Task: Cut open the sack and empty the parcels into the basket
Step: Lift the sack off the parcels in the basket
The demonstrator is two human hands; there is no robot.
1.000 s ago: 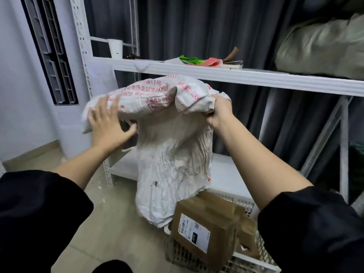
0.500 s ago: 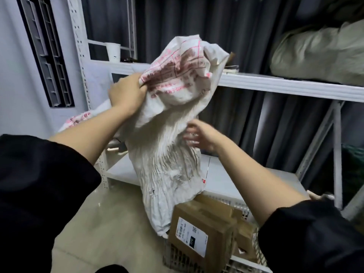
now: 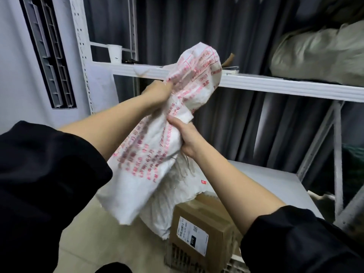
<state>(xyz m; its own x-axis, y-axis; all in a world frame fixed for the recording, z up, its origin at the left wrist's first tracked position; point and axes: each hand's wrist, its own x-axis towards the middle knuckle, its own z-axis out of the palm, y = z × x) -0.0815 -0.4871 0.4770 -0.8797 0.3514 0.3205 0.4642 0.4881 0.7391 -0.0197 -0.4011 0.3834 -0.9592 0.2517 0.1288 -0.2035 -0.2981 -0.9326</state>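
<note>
A limp white woven sack (image 3: 149, 166) with red print hangs bunched in front of me. My left hand (image 3: 157, 94) grips it near the top. Lower down, my right hand (image 3: 184, 137) is closed around its gathered middle. The sack's loose lower end drapes down onto a brown cardboard parcel (image 3: 199, 233) with a white label. That parcel sits in a white plastic basket (image 3: 234, 266) at the bottom right, most of which is hidden by my right sleeve.
A white metal rack stands behind, with an upper shelf (image 3: 275, 85) and a lower shelf (image 3: 271, 180). A white paper cup (image 3: 114, 53) and a full grey-green sack (image 3: 319, 54) rest on the upper shelf. Dark curtains hang behind; tiled floor (image 3: 94, 233) lies to the left.
My right hand has closed on the sack's middle, where half a second ago it was open beside it. The sack has been gathered into a tighter bundle and sits slightly lower.
</note>
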